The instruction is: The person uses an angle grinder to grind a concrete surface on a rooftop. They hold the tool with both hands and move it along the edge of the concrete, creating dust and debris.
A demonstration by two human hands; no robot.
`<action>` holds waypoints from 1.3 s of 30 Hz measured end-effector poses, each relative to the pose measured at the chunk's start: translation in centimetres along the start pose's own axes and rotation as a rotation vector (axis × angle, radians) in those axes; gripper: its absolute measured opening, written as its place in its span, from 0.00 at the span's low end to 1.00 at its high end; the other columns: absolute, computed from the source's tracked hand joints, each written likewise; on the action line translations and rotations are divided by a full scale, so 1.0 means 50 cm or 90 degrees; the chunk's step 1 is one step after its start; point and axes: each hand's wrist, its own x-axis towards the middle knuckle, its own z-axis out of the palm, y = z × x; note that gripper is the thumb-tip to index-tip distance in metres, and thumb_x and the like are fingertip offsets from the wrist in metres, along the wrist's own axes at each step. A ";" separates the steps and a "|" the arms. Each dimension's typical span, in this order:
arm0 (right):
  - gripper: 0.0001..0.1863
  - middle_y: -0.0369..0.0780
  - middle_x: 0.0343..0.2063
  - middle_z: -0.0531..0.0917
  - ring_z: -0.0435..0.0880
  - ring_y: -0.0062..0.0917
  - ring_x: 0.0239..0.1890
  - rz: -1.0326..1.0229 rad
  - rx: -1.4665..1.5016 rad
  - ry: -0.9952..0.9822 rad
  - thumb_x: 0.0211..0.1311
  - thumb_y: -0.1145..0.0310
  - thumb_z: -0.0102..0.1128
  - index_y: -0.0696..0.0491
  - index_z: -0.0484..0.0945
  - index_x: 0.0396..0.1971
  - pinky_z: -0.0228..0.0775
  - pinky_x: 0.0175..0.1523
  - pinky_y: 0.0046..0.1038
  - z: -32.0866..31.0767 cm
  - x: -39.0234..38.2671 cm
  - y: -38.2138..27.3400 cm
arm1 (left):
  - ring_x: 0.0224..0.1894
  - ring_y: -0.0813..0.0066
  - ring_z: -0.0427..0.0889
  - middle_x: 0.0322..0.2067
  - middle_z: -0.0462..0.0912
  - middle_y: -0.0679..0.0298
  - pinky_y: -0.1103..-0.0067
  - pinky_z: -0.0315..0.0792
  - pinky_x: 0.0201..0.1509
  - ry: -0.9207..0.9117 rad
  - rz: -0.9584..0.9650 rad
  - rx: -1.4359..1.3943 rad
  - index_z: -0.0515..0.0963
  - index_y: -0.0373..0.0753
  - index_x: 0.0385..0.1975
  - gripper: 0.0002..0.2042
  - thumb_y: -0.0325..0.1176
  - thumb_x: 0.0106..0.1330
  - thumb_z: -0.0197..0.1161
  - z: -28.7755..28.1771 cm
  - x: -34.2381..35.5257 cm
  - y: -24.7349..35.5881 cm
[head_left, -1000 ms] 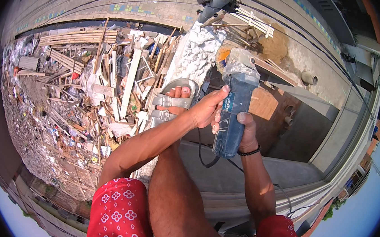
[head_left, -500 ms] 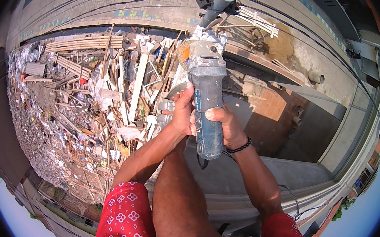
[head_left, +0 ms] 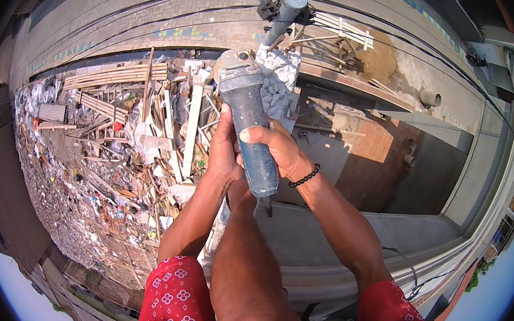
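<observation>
Angle grinder (head_left: 249, 129): blue-grey body, held upright at centre, head pointing away, above a pale rubble-filled sack (head_left: 279, 83). Left hand (head_left: 224, 154): wrapped closed around the body's left side. Right hand (head_left: 276, 150): clamped closed on the body, thumb across; beaded bracelet (head_left: 304, 177) at wrist. Scrap timber pile (head_left: 144, 126) far below, left.

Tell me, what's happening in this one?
A person grips a dusty blue angle grinder with both hands: the left hand wraps its body from the left, and the right hand, with a black bead bracelet on the wrist, holds it from the right. Far below lies a heap of scrap timber and rubble.
</observation>
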 end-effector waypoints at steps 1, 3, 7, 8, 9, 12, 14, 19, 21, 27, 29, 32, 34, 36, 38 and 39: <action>0.23 0.41 0.29 0.80 0.82 0.25 0.26 -0.010 -0.018 0.008 0.49 0.60 0.64 0.60 0.74 0.41 0.79 0.34 0.27 0.001 0.009 0.004 | 0.45 0.65 0.81 0.43 0.79 0.53 0.69 0.77 0.50 0.046 0.015 0.025 0.69 0.34 0.53 0.32 0.61 0.70 0.44 0.002 -0.004 0.003; 0.23 0.39 0.30 0.79 0.81 0.22 0.28 -0.028 -0.053 0.024 0.49 0.60 0.64 0.60 0.75 0.42 0.77 0.34 0.25 0.000 0.029 0.018 | 0.46 0.65 0.80 0.44 0.78 0.54 0.69 0.76 0.52 0.084 0.024 0.060 0.70 0.35 0.54 0.30 0.59 0.70 0.44 -0.007 -0.008 0.004; 0.25 0.38 0.34 0.79 0.79 0.21 0.34 -0.033 -0.068 0.038 0.48 0.61 0.63 0.61 0.75 0.44 0.73 0.38 0.24 0.002 0.058 0.020 | 0.45 0.67 0.80 0.44 0.78 0.55 0.71 0.75 0.51 0.138 0.081 0.118 0.70 0.34 0.53 0.29 0.57 0.72 0.44 0.014 -0.015 0.010; 0.23 0.39 0.33 0.80 0.79 0.22 0.31 -0.047 -0.059 0.042 0.48 0.62 0.63 0.61 0.76 0.43 0.74 0.37 0.25 0.002 0.066 0.018 | 0.44 0.68 0.80 0.43 0.79 0.55 0.72 0.75 0.50 0.133 0.095 0.109 0.71 0.32 0.51 0.28 0.55 0.73 0.44 0.027 -0.018 0.014; 0.22 0.39 0.32 0.80 0.79 0.22 0.30 -0.049 -0.059 0.049 0.49 0.62 0.62 0.61 0.76 0.42 0.74 0.36 0.25 0.003 0.076 0.015 | 0.43 0.70 0.80 0.42 0.79 0.55 0.74 0.75 0.49 0.129 0.110 0.102 0.71 0.31 0.50 0.27 0.54 0.74 0.43 0.037 -0.020 0.021; 0.19 0.39 0.28 0.81 0.80 0.22 0.27 -0.057 -0.075 0.077 0.49 0.61 0.63 0.61 0.79 0.36 0.75 0.34 0.26 0.006 0.091 -0.002 | 0.42 0.72 0.79 0.41 0.79 0.57 0.75 0.75 0.46 0.119 0.132 0.207 0.72 0.32 0.50 0.29 0.57 0.72 0.45 0.017 0.005 0.038; 0.19 0.39 0.27 0.81 0.80 0.22 0.26 -0.051 -0.027 0.084 0.50 0.60 0.63 0.60 0.79 0.35 0.75 0.33 0.26 0.009 0.106 -0.004 | 0.42 0.72 0.79 0.42 0.78 0.57 0.76 0.75 0.45 0.110 0.149 0.265 0.70 0.32 0.52 0.31 0.58 0.67 0.54 0.007 0.013 0.042; 0.23 0.41 0.28 0.80 0.79 0.25 0.25 -0.053 0.059 0.068 0.48 0.56 0.66 0.61 0.78 0.37 0.74 0.28 0.29 -0.007 0.130 -0.006 | 0.45 0.68 0.78 0.46 0.76 0.54 0.74 0.75 0.49 0.043 0.140 0.447 0.64 0.30 0.58 0.37 0.40 0.52 0.74 0.025 0.025 0.075; 0.24 0.41 0.29 0.79 0.79 0.27 0.25 -0.053 0.089 0.082 0.47 0.57 0.67 0.61 0.77 0.38 0.75 0.28 0.31 -0.008 0.140 -0.003 | 0.46 0.68 0.78 0.45 0.76 0.54 0.74 0.75 0.49 0.028 0.135 0.493 0.64 0.31 0.58 0.36 0.37 0.51 0.75 0.025 0.034 0.084; 0.23 0.41 0.29 0.78 0.79 0.26 0.25 -0.031 0.155 0.103 0.48 0.58 0.68 0.59 0.76 0.39 0.76 0.30 0.32 -0.016 0.167 0.004 | 0.45 0.67 0.79 0.45 0.77 0.54 0.74 0.75 0.49 0.008 0.088 0.467 0.66 0.30 0.55 0.33 0.33 0.51 0.74 0.013 0.058 0.100; 0.23 0.41 0.29 0.78 0.78 0.27 0.25 -0.040 0.151 0.111 0.48 0.58 0.67 0.60 0.77 0.38 0.76 0.29 0.33 -0.013 0.168 0.003 | 0.45 0.68 0.79 0.45 0.77 0.54 0.74 0.75 0.48 0.000 0.084 0.447 0.66 0.30 0.56 0.33 0.33 0.51 0.74 0.008 0.064 0.104; 0.24 0.43 0.28 0.77 0.78 0.28 0.25 -0.046 0.160 0.135 0.46 0.56 0.67 0.63 0.78 0.36 0.75 0.29 0.33 -0.014 0.178 0.003 | 0.43 0.67 0.80 0.44 0.77 0.52 0.74 0.76 0.46 0.004 0.082 0.451 0.66 0.29 0.55 0.32 0.32 0.51 0.73 0.011 0.073 0.110; 0.25 0.43 0.28 0.78 0.79 0.29 0.25 -0.064 0.162 0.131 0.46 0.56 0.67 0.63 0.78 0.36 0.75 0.30 0.33 -0.014 0.190 0.005 | 0.41 0.67 0.81 0.42 0.78 0.52 0.74 0.77 0.45 0.005 0.091 0.461 0.67 0.28 0.55 0.32 0.32 0.51 0.73 0.012 0.080 0.116; 0.20 0.41 0.30 0.78 0.80 0.27 0.27 -0.039 0.170 0.089 0.51 0.59 0.64 0.58 0.75 0.38 0.78 0.34 0.32 -0.018 0.200 0.001 | 0.44 0.66 0.80 0.44 0.78 0.52 0.73 0.77 0.46 -0.002 0.085 0.454 0.67 0.30 0.56 0.32 0.33 0.52 0.72 0.009 0.082 0.122; 0.20 0.41 0.30 0.78 0.80 0.27 0.28 -0.033 0.178 0.097 0.52 0.59 0.63 0.58 0.75 0.39 0.78 0.35 0.32 -0.020 0.204 0.003 | 0.43 0.65 0.81 0.44 0.78 0.52 0.72 0.77 0.46 -0.010 0.078 0.454 0.67 0.30 0.56 0.31 0.34 0.52 0.71 0.005 0.087 0.127; 0.20 0.41 0.29 0.78 0.80 0.27 0.28 -0.032 0.182 0.102 0.52 0.59 0.63 0.58 0.74 0.39 0.78 0.35 0.32 -0.019 0.207 0.003 | 0.43 0.65 0.81 0.44 0.78 0.51 0.72 0.77 0.46 -0.013 0.079 0.462 0.67 0.30 0.56 0.31 0.35 0.53 0.71 0.003 0.090 0.130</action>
